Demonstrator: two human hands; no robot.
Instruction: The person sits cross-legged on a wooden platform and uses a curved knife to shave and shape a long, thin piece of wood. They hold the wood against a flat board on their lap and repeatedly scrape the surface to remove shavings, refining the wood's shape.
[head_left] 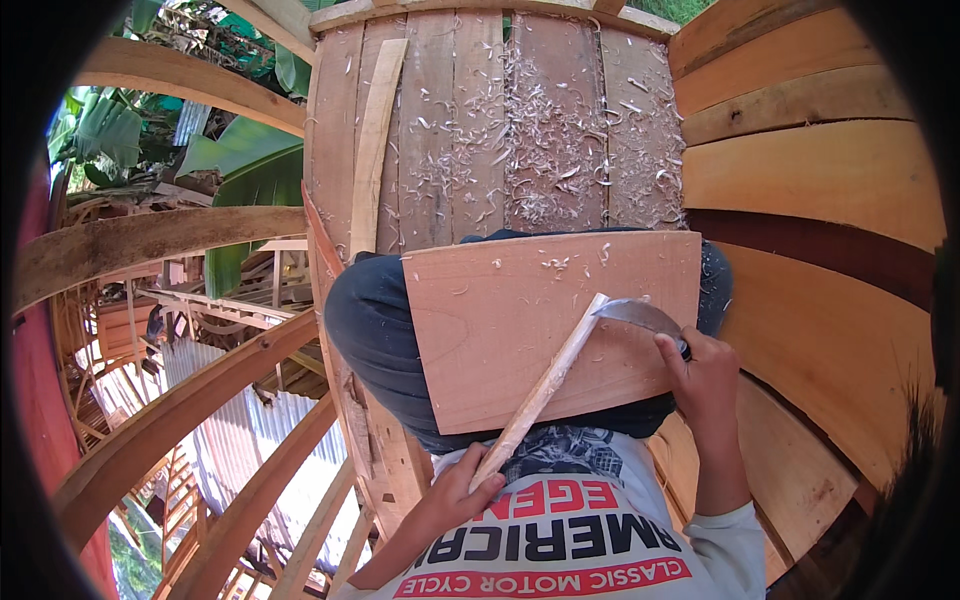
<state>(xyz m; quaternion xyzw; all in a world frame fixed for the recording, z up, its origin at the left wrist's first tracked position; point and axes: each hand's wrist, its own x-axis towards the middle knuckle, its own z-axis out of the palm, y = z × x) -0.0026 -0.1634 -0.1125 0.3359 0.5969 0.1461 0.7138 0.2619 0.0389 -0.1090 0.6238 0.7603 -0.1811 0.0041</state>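
Observation:
My left hand [460,492] is closed round the lower end of a pale wooden stick [543,387], close to my shirt. The stick slants up and to the right over a flat wooden board [470,330] that lies across my lap. In my right hand [702,372] is a knife with a curved blade [640,315]; its dark handle mostly hides in my fist. The blade's tip meets the stick's upper end. A few curled shavings [556,264] lie on the board.
Wood shavings [545,150] cover the plank floor [425,130] ahead. A long loose strip of wood [376,150] lies there at the left. Slatted railing [190,400] borders my left, with corrugated metal sheets [230,420] and foliage beyond it. A plank wall [800,180] rises at my right.

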